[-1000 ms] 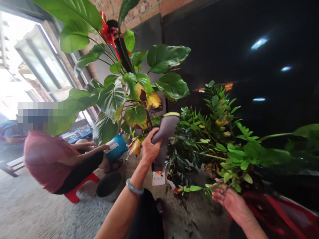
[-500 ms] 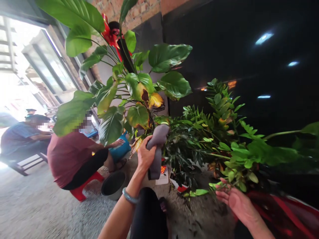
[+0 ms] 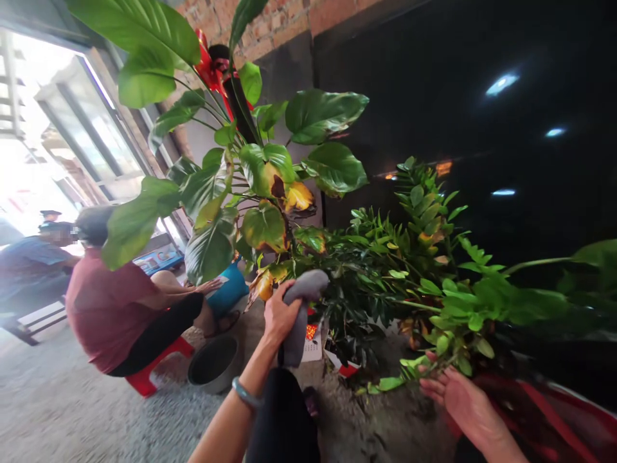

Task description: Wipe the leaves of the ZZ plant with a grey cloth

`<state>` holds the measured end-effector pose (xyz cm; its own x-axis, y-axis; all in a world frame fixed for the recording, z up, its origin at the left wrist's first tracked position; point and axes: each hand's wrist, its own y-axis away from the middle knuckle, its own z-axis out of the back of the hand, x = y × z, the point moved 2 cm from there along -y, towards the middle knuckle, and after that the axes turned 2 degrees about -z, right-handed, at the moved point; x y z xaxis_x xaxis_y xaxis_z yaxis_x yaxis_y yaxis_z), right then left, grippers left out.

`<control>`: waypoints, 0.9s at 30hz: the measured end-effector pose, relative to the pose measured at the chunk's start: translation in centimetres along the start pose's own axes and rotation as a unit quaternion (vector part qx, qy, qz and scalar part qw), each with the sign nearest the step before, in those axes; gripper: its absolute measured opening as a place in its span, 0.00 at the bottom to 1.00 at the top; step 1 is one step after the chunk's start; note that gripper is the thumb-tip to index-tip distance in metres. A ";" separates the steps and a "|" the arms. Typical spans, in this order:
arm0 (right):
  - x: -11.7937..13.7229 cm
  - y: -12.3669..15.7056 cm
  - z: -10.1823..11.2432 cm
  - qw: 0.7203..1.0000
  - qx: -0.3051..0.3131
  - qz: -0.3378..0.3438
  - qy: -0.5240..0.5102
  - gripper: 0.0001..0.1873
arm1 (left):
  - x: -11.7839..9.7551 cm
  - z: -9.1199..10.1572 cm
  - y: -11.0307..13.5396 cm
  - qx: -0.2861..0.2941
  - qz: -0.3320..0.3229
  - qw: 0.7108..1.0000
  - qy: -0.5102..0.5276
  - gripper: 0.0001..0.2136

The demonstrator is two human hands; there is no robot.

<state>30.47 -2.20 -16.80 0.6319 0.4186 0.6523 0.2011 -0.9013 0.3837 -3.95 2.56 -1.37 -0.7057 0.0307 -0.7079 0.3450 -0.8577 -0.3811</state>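
My left hand (image 3: 281, 314) is closed around a folded grey cloth (image 3: 304, 294), which hangs down below the fingers. Just behind the cloth are yellowed, brown-edged leaves (image 3: 264, 225) of a tall broad-leaved plant. Lower right, my right hand (image 3: 457, 392) is palm up with its fingers stretched out. A leafy green sprig (image 3: 393, 384) and the low leaves of a bushy plant (image 3: 475, 302) are at its fingertips; whether the fingers touch the stem I cannot tell for sure.
A dark round basin (image 3: 214, 366) stands on the concrete floor at left. Beside it a person in a red shirt (image 3: 108, 308) sits on a red stool (image 3: 157, 366) near a blue bucket (image 3: 229, 289). Another person (image 3: 36, 260) sits farther left. A glossy dark panel (image 3: 434, 83) rises behind the plants.
My left hand has moved slightly down and left with the cloth, whose top now droops to the right. The right hand has barely moved. The red-shirted person appears farther left.
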 end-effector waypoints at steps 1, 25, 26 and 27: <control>0.0 -0.2 0.1 1.000 0.011 -0.003 -0.004 0.20 | -0.8 0.3 -0.9 -0.028 -0.020 0.999 0.016 0.20; -0.4 -0.1 -1.7 0.999 -0.030 0.035 -0.001 0.32 | -3.4 -6.8 3.4 0.228 -0.049 0.971 0.055 0.21; -0.4 -0.1 -1.6 0.999 -0.029 0.033 0.004 0.32 | -3.3 -7.2 4.2 0.270 -0.053 0.960 0.050 0.21; -0.3 0.0 -1.5 0.999 -0.022 0.027 0.008 0.31 | -3.4 -7.3 4.7 0.302 -0.065 0.949 0.059 0.21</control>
<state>29.11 -2.15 -16.03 0.6292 0.3711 0.6829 0.1340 -0.9173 0.3750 4.59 2.15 -5.04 -0.6321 0.1836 -0.7528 -0.1832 -0.9794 -0.0851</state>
